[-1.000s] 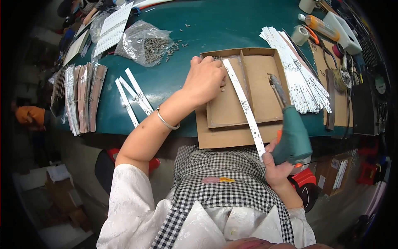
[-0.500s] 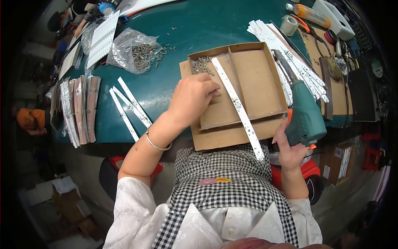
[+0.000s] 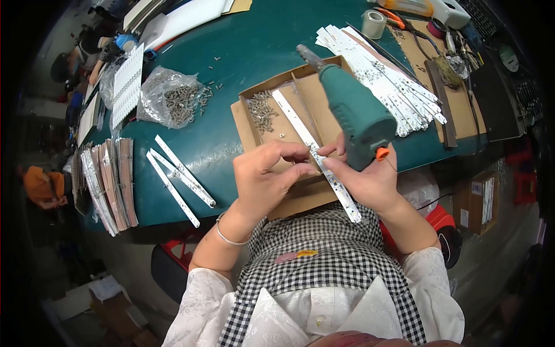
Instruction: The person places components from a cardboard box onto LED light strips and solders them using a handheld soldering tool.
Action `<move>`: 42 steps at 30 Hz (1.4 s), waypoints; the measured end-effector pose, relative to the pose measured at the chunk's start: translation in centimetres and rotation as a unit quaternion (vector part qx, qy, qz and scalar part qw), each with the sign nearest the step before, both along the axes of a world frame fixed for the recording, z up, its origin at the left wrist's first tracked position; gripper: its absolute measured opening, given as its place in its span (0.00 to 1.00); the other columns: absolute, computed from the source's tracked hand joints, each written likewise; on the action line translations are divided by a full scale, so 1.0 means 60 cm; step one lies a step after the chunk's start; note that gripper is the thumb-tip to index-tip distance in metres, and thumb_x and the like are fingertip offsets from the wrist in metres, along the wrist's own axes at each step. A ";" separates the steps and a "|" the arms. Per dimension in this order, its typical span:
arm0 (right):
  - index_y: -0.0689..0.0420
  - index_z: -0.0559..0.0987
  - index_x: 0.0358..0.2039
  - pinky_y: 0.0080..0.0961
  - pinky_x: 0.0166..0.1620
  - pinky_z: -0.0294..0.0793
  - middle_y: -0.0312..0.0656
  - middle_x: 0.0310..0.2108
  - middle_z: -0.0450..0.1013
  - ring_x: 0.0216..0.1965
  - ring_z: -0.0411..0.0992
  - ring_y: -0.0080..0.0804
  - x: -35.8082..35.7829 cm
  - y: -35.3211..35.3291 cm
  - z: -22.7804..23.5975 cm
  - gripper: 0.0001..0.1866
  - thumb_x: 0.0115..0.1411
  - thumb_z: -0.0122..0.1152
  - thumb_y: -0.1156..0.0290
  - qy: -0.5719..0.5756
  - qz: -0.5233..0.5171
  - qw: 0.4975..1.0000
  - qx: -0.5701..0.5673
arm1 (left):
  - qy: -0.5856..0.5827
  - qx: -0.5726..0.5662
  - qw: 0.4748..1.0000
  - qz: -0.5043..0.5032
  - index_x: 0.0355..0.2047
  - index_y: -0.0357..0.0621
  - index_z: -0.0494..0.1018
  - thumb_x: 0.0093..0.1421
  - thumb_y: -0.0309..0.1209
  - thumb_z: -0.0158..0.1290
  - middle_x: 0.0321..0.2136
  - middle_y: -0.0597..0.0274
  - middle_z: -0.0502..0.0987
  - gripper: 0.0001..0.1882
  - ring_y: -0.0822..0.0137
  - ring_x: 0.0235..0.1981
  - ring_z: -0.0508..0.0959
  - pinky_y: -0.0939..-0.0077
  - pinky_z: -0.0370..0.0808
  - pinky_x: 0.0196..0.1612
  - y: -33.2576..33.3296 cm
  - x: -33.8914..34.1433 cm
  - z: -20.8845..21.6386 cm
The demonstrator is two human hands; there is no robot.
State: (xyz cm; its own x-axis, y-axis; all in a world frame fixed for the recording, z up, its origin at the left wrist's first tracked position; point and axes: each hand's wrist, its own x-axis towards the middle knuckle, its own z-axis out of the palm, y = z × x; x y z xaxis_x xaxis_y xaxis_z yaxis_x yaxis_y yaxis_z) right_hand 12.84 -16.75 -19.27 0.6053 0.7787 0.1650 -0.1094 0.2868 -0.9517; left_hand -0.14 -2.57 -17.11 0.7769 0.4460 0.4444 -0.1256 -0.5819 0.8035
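Observation:
A narrow white metal strip (image 3: 296, 120) with small dark parts along it lies slanted across a shallow cardboard tray (image 3: 250, 91). My left hand (image 3: 260, 170) is closed in a pinch at the strip's left edge; whatever is between its fingertips is too small to make out. My right hand (image 3: 370, 182) has thumb and fingertips at the strip's middle. A green power tool (image 3: 355, 110) with a dark tapered nose and an orange button rests in that hand, nose pointing far left; its handle is hidden. Small metal screws (image 3: 263, 110) sit in the tray's left compartment.
A plastic bag (image 3: 165, 95) of screws lies open at the left. Three loose strips (image 3: 173, 186) and stacked strips (image 3: 110, 185) are near the table's left edge. More white strips (image 3: 381, 81) fan out behind the tray. Tape (image 3: 373, 24) and pliers (image 3: 419, 37) lie far right.
My left hand has moved from the screws to the strip. My right hand has risen to the strip, bringing the green power tool up and left over the tray.

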 end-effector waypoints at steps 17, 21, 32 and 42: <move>0.62 0.71 0.37 0.18 0.34 0.73 0.35 0.31 0.68 0.33 0.73 0.22 -0.008 0.020 -0.006 0.16 0.50 0.60 0.93 -0.071 -0.022 0.996 -0.044 | 0.023 0.122 0.992 0.022 0.38 0.40 0.80 0.41 0.19 0.66 0.26 0.60 0.81 0.20 0.65 0.26 0.80 0.75 0.75 0.29 -0.002 0.000 -0.006; 0.61 0.69 0.40 0.17 0.35 0.71 0.34 0.32 0.65 0.34 0.72 0.21 -0.015 0.021 0.001 0.19 0.51 0.58 0.93 -0.112 -0.042 0.991 -0.064 | 0.023 0.114 0.993 0.023 0.35 0.42 0.80 0.41 0.18 0.66 0.26 0.60 0.81 0.18 0.65 0.26 0.80 0.75 0.75 0.29 0.003 -0.003 -0.017; 0.64 0.62 0.59 0.16 0.37 0.72 0.35 0.33 0.65 0.34 0.71 0.23 -0.007 0.020 -0.003 0.36 0.50 0.61 0.93 -0.109 -0.055 0.992 -0.032 | 0.049 0.026 0.997 0.056 0.32 0.40 0.81 0.45 0.21 0.66 0.29 0.57 0.82 0.12 0.64 0.30 0.82 0.74 0.77 0.34 0.001 -0.001 -0.006; 0.63 0.68 0.46 0.19 0.39 0.74 0.36 0.33 0.65 0.37 0.73 0.25 -0.002 -0.005 -0.047 0.23 0.52 0.59 0.94 -0.165 -0.043 0.985 -0.018 | 0.052 -0.140 0.989 0.014 0.28 0.37 0.81 0.46 0.19 0.65 0.27 0.58 0.83 0.07 0.69 0.29 0.82 0.78 0.77 0.34 0.002 -0.002 -0.031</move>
